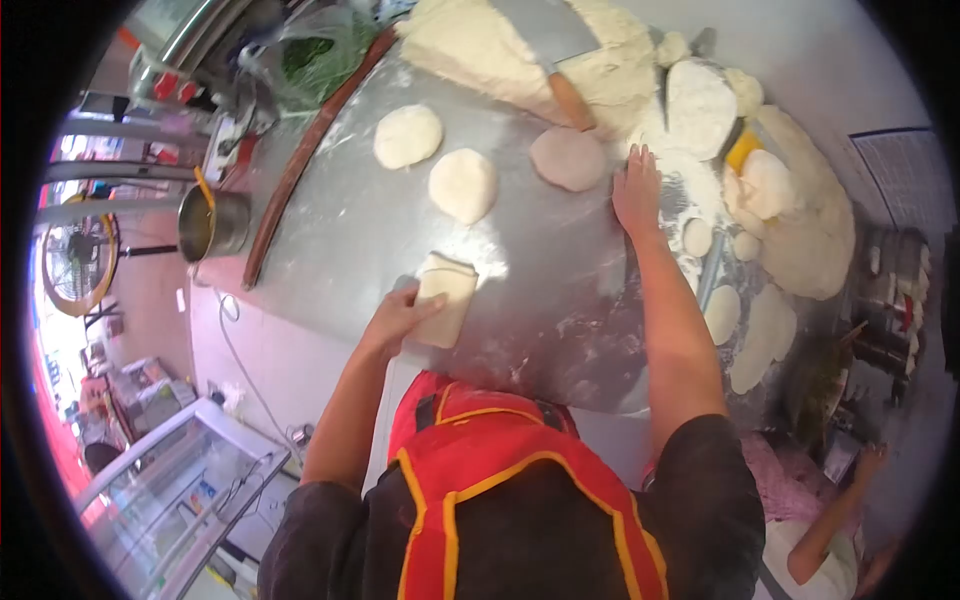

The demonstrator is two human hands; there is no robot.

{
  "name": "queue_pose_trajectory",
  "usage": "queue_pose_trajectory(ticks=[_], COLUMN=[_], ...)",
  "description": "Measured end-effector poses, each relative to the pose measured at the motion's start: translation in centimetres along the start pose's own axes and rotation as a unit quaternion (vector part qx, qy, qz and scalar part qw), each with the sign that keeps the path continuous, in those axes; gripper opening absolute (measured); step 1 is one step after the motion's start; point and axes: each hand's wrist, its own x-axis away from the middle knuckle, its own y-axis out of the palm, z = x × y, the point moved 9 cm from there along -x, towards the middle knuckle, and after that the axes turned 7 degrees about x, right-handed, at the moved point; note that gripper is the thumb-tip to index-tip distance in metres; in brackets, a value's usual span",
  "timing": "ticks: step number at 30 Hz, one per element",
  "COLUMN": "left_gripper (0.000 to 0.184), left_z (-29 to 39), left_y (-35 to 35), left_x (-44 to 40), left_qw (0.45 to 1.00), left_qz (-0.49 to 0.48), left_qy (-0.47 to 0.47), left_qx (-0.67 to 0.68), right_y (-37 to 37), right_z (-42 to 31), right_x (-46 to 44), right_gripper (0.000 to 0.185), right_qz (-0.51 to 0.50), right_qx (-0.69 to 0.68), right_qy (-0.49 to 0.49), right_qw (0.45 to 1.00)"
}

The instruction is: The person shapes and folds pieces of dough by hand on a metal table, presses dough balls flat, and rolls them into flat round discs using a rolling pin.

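Observation:
My left hand (398, 318) grips a folded, rectangular piece of dough (448, 298) at the near edge of the metal worktop (540, 270); the thumb lies on top of it. Off to the right, my right hand (637, 195) rests with fingers stretched out beside a patch of loose flour (690, 190), holding nothing. Just left of those fingers is a pinkish dough round (567, 158). Two paler rounds, one dough disc (463, 186) and another disc (408, 136), lie farther left. Flour dusts the metal above the folded piece.
A broad blade with a wooden handle (570, 100) lies on a big dough slab (450, 45). A long brown wooden rod (305, 165) follows the left edge, near a bag of greens (310, 60). More dough (810, 230) sits at right. Another person's arm (835, 510) shows lower right.

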Motion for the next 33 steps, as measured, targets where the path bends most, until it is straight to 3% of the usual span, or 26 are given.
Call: queue_pose_trajectory(ticks=[2,6,9,12,15,16,18,19,21,23,24,26,27,29,32,33], left_gripper=[0.046,0.04,0.037,0.035,0.037,0.038,0.046,0.05,0.056,0.058,0.059,0.06,0.06,0.059,0.06,0.06], left_z=[0.4,0.6,0.8,2.1,5.3,6.2,9.7,9.4,8.5,6.9,5.8,5.1,5.8,6.8,4.8,3.8], left_y=[0.3,0.6,0.8,2.5,6.1,7.8,12.7,15.1,19.3,22.2,22.4,22.9,23.4,24.6,24.9,24.1], left_x=[0.2,0.6,0.6,1.8,2.3,2.6,3.8,3.8,3.5,3.2,0.7,-4.2,-4.9,-4.9,-4.4,-4.0], left_qw=[1.0,1.0,0.998,0.997,0.993,0.988,0.905,0.884,0.82,0.718,0.72,0.719,0.769,0.856,0.777,0.783], left_qz=[-0.018,-0.022,-0.038,-0.048,-0.069,-0.077,-0.028,-0.038,-0.046,-0.039,-0.033,-0.02,-0.034,-0.061,-0.065,-0.07], left_qy=[-0.013,0.011,0.018,0.017,0.09,0.125,0.224,0.263,0.387,0.543,0.525,0.488,0.444,0.342,0.446,0.416], left_qx=[-0.003,0.008,0.043,0.051,-0.019,-0.047,-0.361,-0.384,-0.419,-0.433,-0.454,-0.494,-0.459,-0.384,-0.44,-0.457], right_y=[0.4,-1.7,-2.9,-2.3,-3.2,-3.9,-5.4,-4.7,-2.7,-1.3,-0.9,-1.2,-1.5,-2.2,-0.6,0.1], right_z=[-3.5,-7.4,-2.8,1.5,-4.7,-5.4,-6.3,-5.1,-3.6,-0.9,0.4,1.3,1.3,0.7,0.7,0.7], right_x=[4.4,18.9,20.1,16.3,17.2,17.5,18.3,18.6,19.7,19.5,19.4,19.1,18.9,18.7,20.4,21.6], right_gripper=[0.06,0.06,0.058,0.053,0.05,0.05,0.05,0.051,0.053,0.052,0.051,0.05,0.05,0.051,0.051,0.05], right_qz=[-0.019,-0.171,-0.07,-0.041,-0.008,-0.022,-0.048,-0.064,-0.084,-0.046,-0.027,-0.028,-0.03,-0.003,-0.005,-0.013], right_qx=[-0.019,-0.052,0.089,0.102,-0.053,-0.166,-0.385,-0.517,-0.727,-0.715,-0.708,-0.627,-0.583,-0.558,-0.465,-0.425], right_qy=[-0.084,-0.202,-0.218,0.01,-0.082,-0.031,0.065,0.163,0.334,0.331,0.328,0.307,0.296,0.282,0.269,0.268], right_qw=[0.996,0.963,0.969,0.994,0.995,0.985,0.919,0.838,0.594,0.615,0.625,0.716,0.756,0.781,0.843,0.865])
